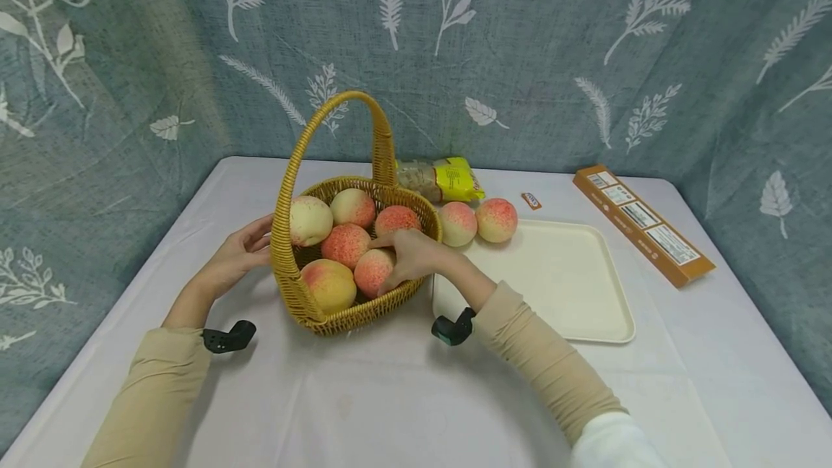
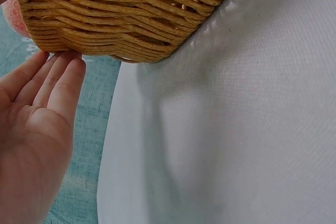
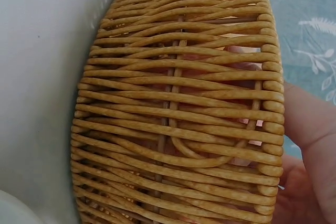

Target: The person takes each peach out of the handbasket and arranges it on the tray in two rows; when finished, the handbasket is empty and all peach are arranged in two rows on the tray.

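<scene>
A woven wicker basket with a tall arched handle holds several peaches, pale, yellow and red-speckled. My right hand reaches over the basket's right rim and grips a pinkish peach at the near side. In the right wrist view the basket wall hides most of that peach, and part of the hand shows past the rim. At the basket's left side is my left hand. Its fairly straight fingertips touch the weave in the left wrist view, where the palm shows.
Two peaches, one paler and one redder, sit by the corner of a cream tray. Behind the basket lies a yellow-and-clear packet. A small orange label and a long brown box lie farther right.
</scene>
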Demonstrator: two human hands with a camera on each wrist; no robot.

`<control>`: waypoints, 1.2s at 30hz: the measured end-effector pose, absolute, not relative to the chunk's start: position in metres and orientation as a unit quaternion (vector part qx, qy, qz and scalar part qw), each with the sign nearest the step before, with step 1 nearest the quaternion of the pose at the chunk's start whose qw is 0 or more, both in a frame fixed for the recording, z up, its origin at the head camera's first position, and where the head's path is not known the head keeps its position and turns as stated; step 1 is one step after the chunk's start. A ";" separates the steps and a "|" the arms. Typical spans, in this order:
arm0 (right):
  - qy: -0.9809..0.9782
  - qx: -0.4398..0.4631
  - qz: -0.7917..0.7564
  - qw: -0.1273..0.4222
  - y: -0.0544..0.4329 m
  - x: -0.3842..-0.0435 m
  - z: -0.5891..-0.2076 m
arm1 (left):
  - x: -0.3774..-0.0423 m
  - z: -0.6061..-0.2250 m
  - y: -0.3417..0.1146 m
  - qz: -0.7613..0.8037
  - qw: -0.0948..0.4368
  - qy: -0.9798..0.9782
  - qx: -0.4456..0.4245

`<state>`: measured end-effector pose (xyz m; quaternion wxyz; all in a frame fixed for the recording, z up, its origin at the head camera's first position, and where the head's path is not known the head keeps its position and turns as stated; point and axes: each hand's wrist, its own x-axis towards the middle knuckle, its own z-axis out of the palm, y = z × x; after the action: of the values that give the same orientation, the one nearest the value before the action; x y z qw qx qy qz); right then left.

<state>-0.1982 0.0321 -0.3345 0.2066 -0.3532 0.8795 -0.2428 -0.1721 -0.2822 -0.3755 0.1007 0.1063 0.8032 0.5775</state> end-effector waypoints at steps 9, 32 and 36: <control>0.872 -0.367 -0.283 0.157 0.036 -0.199 -0.343 | -0.173 -0.375 -0.281 0.570 0.098 0.809 0.102; 0.794 -0.268 -0.526 0.149 0.064 -0.204 -0.342 | -0.172 -0.376 -0.282 0.566 0.096 0.811 0.107; 0.780 -0.231 -0.560 0.153 0.072 -0.203 -0.339 | -0.172 -0.377 -0.282 0.571 0.098 0.808 0.107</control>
<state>-0.2034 0.0723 -0.3387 0.1532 -0.2312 0.7804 -0.5603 -0.1724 -0.2822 -0.3773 0.0977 0.1075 0.8077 0.5714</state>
